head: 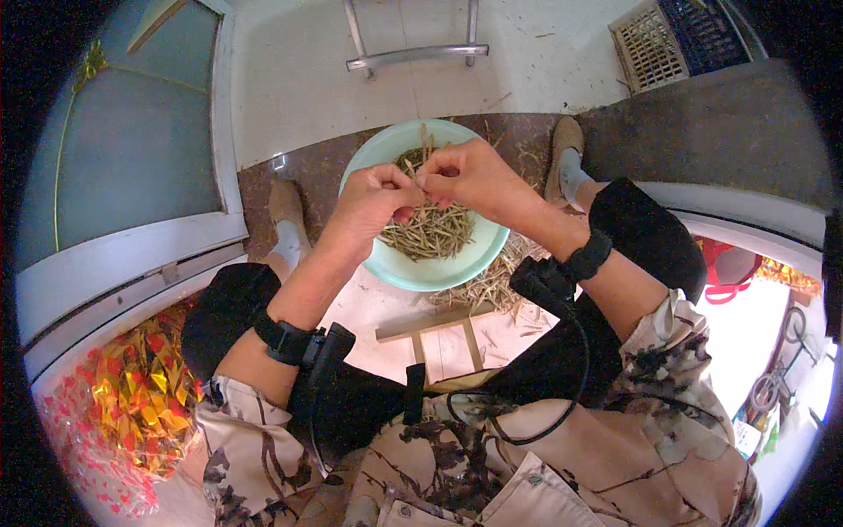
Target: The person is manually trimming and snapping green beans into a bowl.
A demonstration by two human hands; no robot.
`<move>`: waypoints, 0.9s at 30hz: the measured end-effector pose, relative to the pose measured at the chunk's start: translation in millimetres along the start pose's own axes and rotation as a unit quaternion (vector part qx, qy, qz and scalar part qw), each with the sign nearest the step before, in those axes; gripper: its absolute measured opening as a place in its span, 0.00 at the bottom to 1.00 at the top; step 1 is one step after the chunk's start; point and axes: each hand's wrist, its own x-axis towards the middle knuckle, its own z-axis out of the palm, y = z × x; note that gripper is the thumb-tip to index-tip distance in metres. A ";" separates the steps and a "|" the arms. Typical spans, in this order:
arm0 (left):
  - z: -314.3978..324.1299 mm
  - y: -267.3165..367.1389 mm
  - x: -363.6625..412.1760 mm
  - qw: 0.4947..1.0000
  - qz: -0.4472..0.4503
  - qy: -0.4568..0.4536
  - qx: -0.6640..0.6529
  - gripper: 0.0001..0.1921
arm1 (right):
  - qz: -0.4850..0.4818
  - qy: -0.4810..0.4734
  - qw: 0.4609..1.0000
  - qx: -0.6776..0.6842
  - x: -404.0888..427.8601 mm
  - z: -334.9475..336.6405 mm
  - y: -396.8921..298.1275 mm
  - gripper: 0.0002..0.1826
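Note:
A pale green plastic basin (438,277) stands between my feet, holding a heap of thin, dry, brownish-green pods or stalks (438,230). Over its middle my left hand (388,191) and my right hand (461,174) meet at the fingertips, pinching a small dry piece (418,181) between them. It looks like a pod, though the fingers hide most of it. Longer dry stalks rise behind the fingers near the basin's far rim. Each wrist wears a black strap.
Dry husks (490,283) lie on the floor beside the basin, near a wooden stool frame (428,329). A metal-legged frame (418,58) stands beyond, a plastic crate (649,53) at the upper right. Shiny wrapped decorations (141,402) are at the lower left, by a door frame (132,244).

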 end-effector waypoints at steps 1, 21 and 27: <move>-1.1 -1.0 1.4 1.000 0.000 -0.001 -0.001 0.05 | -0.001 0.013 1.000 -0.010 -0.1 1.2 0.0 0.07; 4.9 -11.8 -4.2 0.999 -0.031 0.028 -0.016 0.04 | -0.053 0.086 0.991 -0.083 -2.8 20.2 14.2 0.08; 10.3 -13.6 -7.1 0.993 -0.049 0.056 -0.096 0.08 | -0.081 0.107 0.983 -0.123 -6.3 25.2 10.6 0.07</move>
